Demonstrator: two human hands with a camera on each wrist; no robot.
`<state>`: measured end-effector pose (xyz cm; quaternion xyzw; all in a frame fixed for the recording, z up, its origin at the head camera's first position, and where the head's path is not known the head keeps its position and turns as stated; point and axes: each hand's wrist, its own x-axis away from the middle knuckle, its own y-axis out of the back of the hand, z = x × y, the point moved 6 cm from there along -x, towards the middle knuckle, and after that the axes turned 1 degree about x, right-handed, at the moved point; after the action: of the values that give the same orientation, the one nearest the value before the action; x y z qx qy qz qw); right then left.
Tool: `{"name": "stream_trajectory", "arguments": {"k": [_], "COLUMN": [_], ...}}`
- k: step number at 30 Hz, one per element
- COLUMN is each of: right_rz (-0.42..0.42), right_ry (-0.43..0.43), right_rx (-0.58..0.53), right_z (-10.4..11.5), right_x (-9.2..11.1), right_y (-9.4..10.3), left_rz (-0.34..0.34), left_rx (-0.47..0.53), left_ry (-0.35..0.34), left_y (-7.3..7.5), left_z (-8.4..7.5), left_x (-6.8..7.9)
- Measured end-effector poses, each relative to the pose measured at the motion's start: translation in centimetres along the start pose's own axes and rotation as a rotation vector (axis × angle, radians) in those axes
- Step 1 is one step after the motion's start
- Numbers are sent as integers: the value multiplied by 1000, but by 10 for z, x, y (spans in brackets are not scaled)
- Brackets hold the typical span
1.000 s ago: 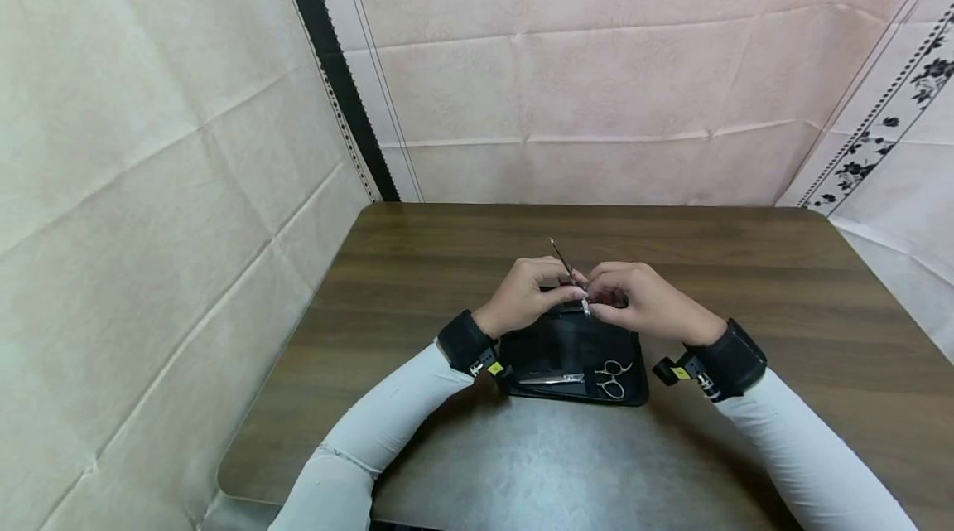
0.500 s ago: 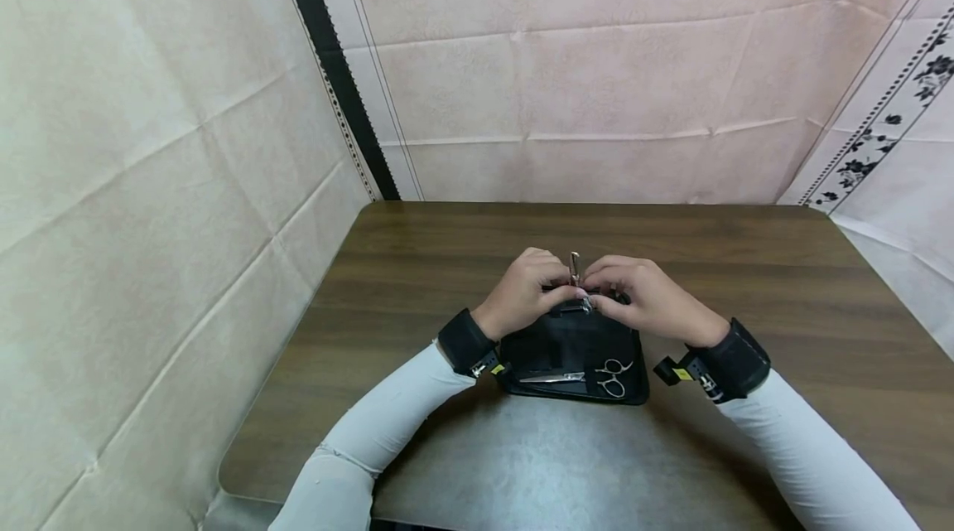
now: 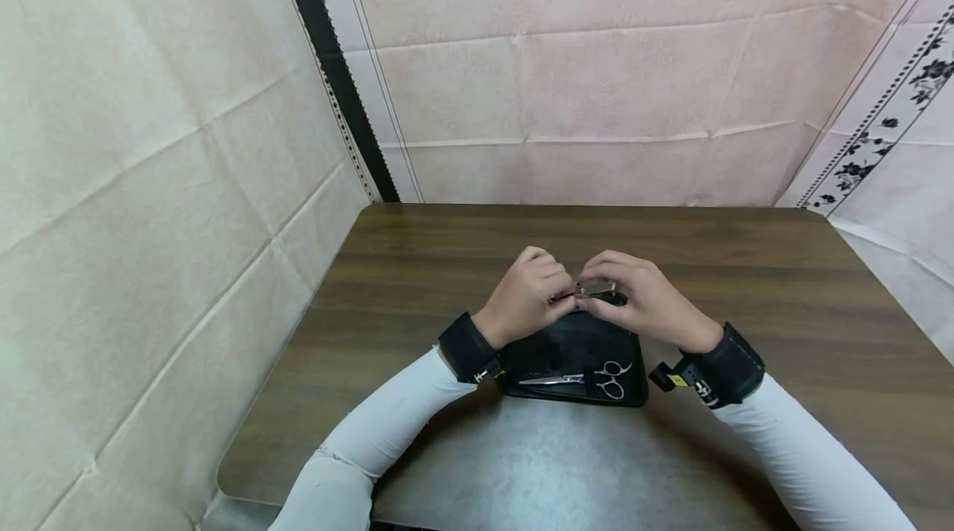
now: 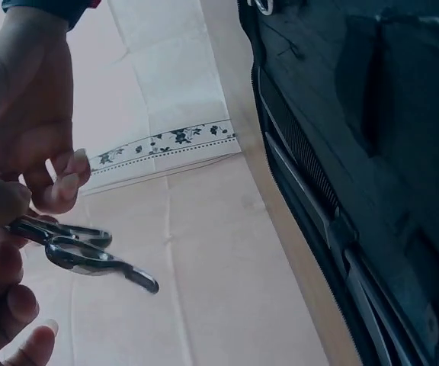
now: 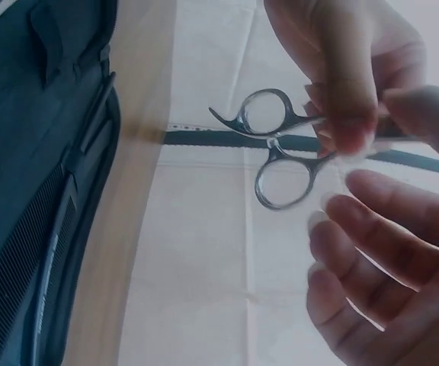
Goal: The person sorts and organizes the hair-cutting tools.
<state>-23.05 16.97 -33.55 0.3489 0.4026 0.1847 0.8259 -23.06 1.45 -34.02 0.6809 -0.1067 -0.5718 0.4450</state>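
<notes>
My left hand (image 3: 525, 295) pinches a pair of silver scissors (image 3: 598, 289) above the far part of a black case (image 3: 570, 340). In the right wrist view, the two finger rings of these scissors (image 5: 284, 183) stick out past the left thumb and fingers. My right hand (image 3: 633, 295) is close against the left, its thumb at the scissors and its other fingers spread loosely apart. The left wrist view shows the scissors' handles (image 4: 90, 255) from the side; the hands largely hide the blades. A second pair of scissors (image 3: 613, 379) lies strapped inside the near side of the case.
The case lies unfolded on a wood-grain table (image 3: 417, 266). A comb (image 5: 33, 244) sits in its side pocket. Pale cloth (image 3: 596, 84) hangs behind the table and to its left.
The held scissors have turned from pointing up and away to lying nearly level between my hands. My left hand has rolled over with them; the right has barely moved.
</notes>
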Motion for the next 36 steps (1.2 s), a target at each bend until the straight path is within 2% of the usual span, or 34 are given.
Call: {"name": "stream_trajectory", "arguments": {"k": [9,18,23,26,32,36], "right_rz": [-97,-121,-113,-120,-164,-164], "right_ry": [89,11,-43,-65,-106,-125], "right_rx": [-27,-49,-51,-29,-17,-50], "right_z": [10,10,6,3,-3,-5], "right_x": [-2,0,0,1,1,1], "right_y": [-7,-6,-5,-2,9,13], "left_rz": [-1,-11,10,55,207,297], "left_rx": [-113,-115,-81,-15,189,212], "left_ry": [-39,-24,-7,22,176,206], "left_y": [0,-1,-1,1,6,4], "left_z": [-7,-6,-3,5,34,43], "left_x": [0,1,1,0,1,4]}}
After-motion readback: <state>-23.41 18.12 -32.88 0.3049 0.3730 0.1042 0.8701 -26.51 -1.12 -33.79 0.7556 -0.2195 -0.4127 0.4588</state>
